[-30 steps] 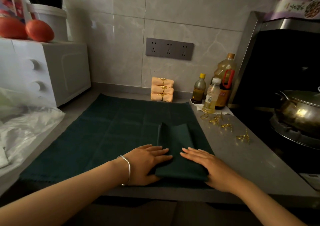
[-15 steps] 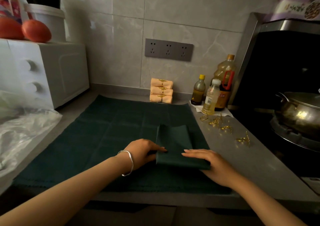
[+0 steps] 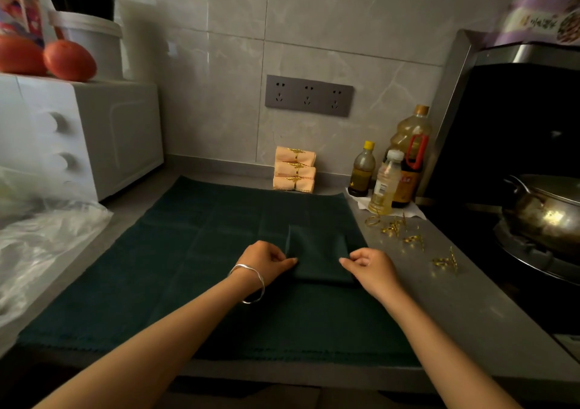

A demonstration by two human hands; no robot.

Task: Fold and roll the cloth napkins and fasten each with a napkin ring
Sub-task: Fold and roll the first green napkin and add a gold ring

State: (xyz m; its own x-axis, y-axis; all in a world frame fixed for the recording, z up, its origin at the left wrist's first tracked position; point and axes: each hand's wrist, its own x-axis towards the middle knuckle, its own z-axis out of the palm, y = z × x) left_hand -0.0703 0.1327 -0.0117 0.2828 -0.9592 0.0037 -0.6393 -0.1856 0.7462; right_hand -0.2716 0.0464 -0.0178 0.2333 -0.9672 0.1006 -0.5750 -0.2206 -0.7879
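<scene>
Napkin folded narrow, side edges pinched by left hand and right hand; roll tight from near end, keep edges level, then slide on ring

Matt dk-green cloth napkin; shiny gold metal rings; glossy steel pot.

- Folded napkin, dark green, lying flat on a larger green cloth spread over the surface.
- Left hand pinches the napkin's left edge with curled fingers; right hand pinches its right edge.
- Gold napkin rings scattered on the bare surface, right of the cloth.
- Three peach rolled napkins, each ringed, stacked at the wall.
</scene>
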